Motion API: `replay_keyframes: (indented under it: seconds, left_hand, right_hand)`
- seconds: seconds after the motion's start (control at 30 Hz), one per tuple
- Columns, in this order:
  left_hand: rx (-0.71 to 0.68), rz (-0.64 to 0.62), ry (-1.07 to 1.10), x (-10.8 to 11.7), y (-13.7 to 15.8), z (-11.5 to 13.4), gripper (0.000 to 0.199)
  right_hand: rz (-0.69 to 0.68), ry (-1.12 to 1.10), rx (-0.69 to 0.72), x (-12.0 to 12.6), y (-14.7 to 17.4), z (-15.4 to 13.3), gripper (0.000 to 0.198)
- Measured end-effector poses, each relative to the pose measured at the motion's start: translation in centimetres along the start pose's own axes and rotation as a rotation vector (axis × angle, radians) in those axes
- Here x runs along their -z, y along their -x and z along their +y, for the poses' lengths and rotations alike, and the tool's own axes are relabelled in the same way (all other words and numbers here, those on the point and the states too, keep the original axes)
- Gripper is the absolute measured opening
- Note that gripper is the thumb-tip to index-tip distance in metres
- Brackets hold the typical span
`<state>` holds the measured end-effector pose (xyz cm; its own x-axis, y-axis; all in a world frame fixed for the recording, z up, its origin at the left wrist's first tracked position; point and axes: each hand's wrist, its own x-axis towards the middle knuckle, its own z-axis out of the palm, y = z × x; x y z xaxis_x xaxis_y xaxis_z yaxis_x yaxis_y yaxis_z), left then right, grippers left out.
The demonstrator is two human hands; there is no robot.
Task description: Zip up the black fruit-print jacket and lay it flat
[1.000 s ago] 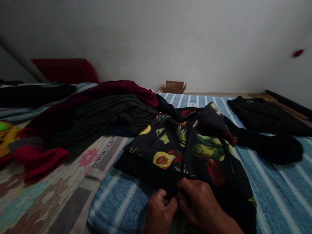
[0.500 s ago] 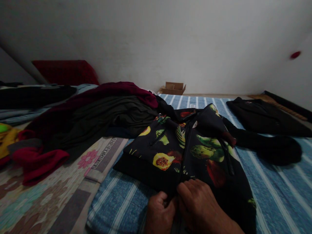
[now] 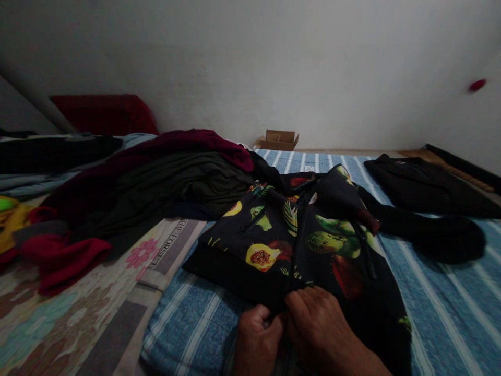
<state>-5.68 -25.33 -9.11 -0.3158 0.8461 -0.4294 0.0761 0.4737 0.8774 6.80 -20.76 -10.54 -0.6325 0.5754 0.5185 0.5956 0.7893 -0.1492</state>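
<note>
A black zip jacket (image 3: 274, 230) with a fruit print lies spread on a blue striped sheet (image 3: 183, 313), its hem toward me. At the bottom of its front zip, both hands are side by side. My left hand (image 3: 258, 337) pinches the hem edge just left of the zip line. Close against it, my right hand (image 3: 323, 324) is closed on the jacket's other front edge, knuckles up. The zip ends between the fingers are hidden. One black sleeve (image 3: 442, 235) stretches out to the right.
Heaped dark green and maroon clothes (image 3: 195, 172) lie at the left. A folded dark garment (image 3: 426, 185) rests at the right. A small cardboard box (image 3: 278, 140) stands by the wall. Red and yellow clothing (image 3: 70, 261) lies on the floral cloth (image 3: 47, 324).
Both hands stay at the jacket's hem with almost the same grip. The view has shifted very slightly; the jacket lies as before.
</note>
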Motion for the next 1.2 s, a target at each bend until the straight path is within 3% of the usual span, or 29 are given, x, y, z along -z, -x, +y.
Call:
replay_keyframes:
  seconds: [0.4, 0.9, 1.2]
  left_hand:
    - [-0.005, 0.012, -0.010, -0.4, -0.1, -0.2, 0.033]
    - [-0.023, 0.003, -0.048, -0.4, -0.1, -0.2, 0.031]
    - [-0.036, -0.107, -0.083, 0.0, -1.0, -1.0, 0.029]
  right_hand:
    - [0.120, -0.062, -0.010, -0.7, 0.6, 0.1, 0.018]
    - [0.119, -0.118, -0.105, -1.4, 1.2, 0.2, 0.018]
    - [-0.165, -0.576, -0.282, 0.5, 0.6, 1.6, 0.011]
